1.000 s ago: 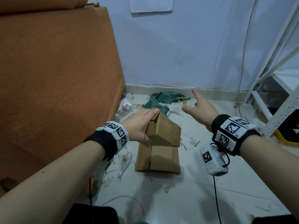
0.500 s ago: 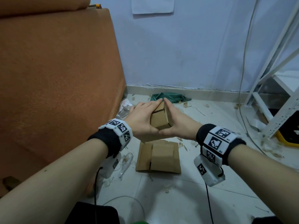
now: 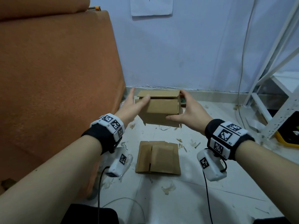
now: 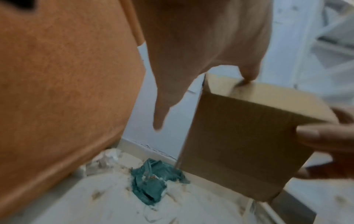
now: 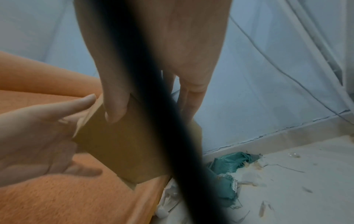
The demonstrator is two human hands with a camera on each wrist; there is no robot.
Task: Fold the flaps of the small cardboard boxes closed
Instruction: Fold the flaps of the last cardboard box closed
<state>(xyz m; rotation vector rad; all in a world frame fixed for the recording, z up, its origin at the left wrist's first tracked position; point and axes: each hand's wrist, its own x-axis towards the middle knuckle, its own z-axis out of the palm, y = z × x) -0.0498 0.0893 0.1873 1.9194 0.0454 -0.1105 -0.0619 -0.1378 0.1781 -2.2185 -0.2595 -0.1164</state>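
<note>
A small brown cardboard box (image 3: 161, 107) is held in the air above the tiled floor, a dark slit showing between its top flaps. My right hand (image 3: 186, 107) grips its right end, thumb on the front face and fingers behind. In the right wrist view that thumb presses on the box (image 5: 118, 144). My left hand (image 3: 134, 102) is at the left end with fingers straight and apart from the box. Only its thumb touches the top edge of the box (image 4: 249, 136). A flattened cardboard box (image 3: 157, 157) lies on the floor below.
An orange upholstered block (image 3: 56, 78) fills the left side. A white metal rack (image 3: 275, 94) stands at the right, a yellow-rimmed thing (image 3: 289, 136) under it. A green cloth (image 4: 153, 181) lies by the wall. Scraps and cables litter the floor.
The box, pressed narrow between both hands half a second ago, now stands opened out wide and farther forward. Both hands have moved apart to its ends.
</note>
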